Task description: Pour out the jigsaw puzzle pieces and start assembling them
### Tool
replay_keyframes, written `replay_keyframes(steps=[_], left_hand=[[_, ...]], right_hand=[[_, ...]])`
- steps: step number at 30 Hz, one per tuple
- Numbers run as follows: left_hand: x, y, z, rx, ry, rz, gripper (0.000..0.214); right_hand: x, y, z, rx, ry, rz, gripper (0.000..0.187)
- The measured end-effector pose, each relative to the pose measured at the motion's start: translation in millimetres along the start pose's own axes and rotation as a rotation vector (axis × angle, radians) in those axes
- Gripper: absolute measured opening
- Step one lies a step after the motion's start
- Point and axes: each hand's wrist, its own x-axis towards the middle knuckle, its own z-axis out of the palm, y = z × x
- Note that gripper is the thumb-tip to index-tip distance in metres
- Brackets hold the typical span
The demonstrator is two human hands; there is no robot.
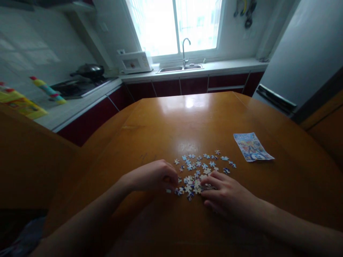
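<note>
Right hand [225, 194] at pieces [188, 188], table-edge [187, 96] beyond

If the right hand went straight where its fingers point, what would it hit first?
The right hand would probably meet the puzzle pieces just ahead first; it may be touching some.

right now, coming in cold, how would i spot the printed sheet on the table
Start on the big wooden table. Look beyond the right hand, to the right of the scattered puzzle pieces. The printed sheet lies there, one broad, colourful picture, unlike the small knobbed pieces.
</note>
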Motion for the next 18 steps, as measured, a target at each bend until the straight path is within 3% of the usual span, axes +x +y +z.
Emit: replay_keyframes(steps=[3, 6, 8, 11, 14, 16, 18], left_hand=[[-4, 7, 5.2, 0.113, 0.081, 0.075, 0.01], [-11, 16, 23.9, 0.279, 0.219, 0.235, 0.013], [-18, 21, 38.2, 0.359, 0.223, 0.35, 0.015], [-30, 22, 53.3, 0.358, 0.203, 0.395, 0.011], [-36, 15, 58.2, 0.237, 0.335, 0.378, 0.012], [-35, 7, 57.9, 0.231, 0.474, 0.268, 0.012], [-31, -2, 56.8, 0.266, 0.487, 0.15, 0.012]], right_hand=[[1, -1, -1, -0.015, 0.002, 0.002, 0.013], [2, -3, -2, -0.015, 0.007, 0.013, 0.013], [3, -2, -3, -0.006, 0.012, 0.008, 0.013], [4, 1, -2, 0.029, 0.041, 0.022, 0.017], [5, 7, 2, 0.044, 0.105, 0.088, 0.018], [6, 10, 5, 0.017, 0.138, 0.121, 0.015], [7, 10, 7, -0.018, 0.135, 0.14, 0.011]])
